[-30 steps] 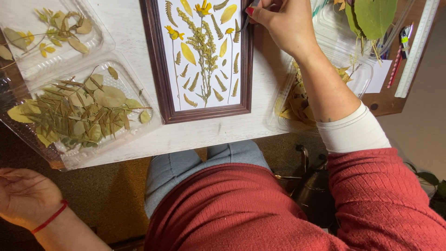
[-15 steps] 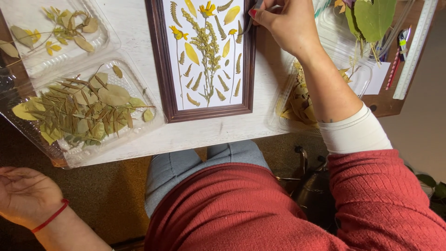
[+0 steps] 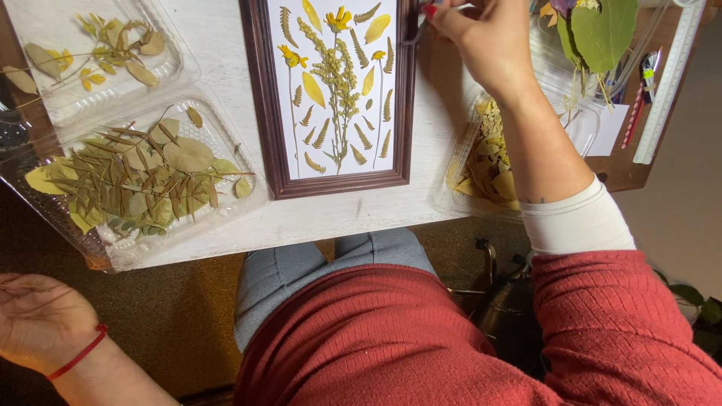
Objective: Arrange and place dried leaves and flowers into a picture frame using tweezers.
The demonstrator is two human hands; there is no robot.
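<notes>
The right hand (image 3: pixel 489 41) reaches across the desk (image 3: pixel 331 218) to the upper right edge of the picture frame (image 3: pixel 335 101). Its fingers are pinched around a slim tool, most likely tweezers (image 3: pixel 417 31), whose dark tip sits at the frame's inner rim; the top of the picture cuts the grip off, so how tightly it holds cannot be told. The frame lies flat, square to the person and just in from the near desk edge, which keeps the pressed flowers (image 3: pixel 338 83) on the white backing within easy reach and lets the hand work from above.

The left hand (image 3: pixel 41 319) is off the desk, low at the person's side, palm up and loosely curled, holding nothing.

Clear plastic trays ring the frame like a palette. A tray of long dried leaves (image 3: pixel 143 180) sits just left of the frame, overhanging the desk's near edge a little. Another tray of yellow sprigs (image 3: pixel 98 53) lies behind it. A third tray of crumpled yellow leaves (image 3: pixel 485 158) lies under the right forearm, also at the desk's rim. Large green leaves (image 3: pixel 602 34), pens (image 3: pixel 639 83) and a ruler (image 3: pixel 669 83) crowd the far right.

Bare desk is scarce: a narrow strip in front of the frame and a gap between frame and right tray.
</notes>
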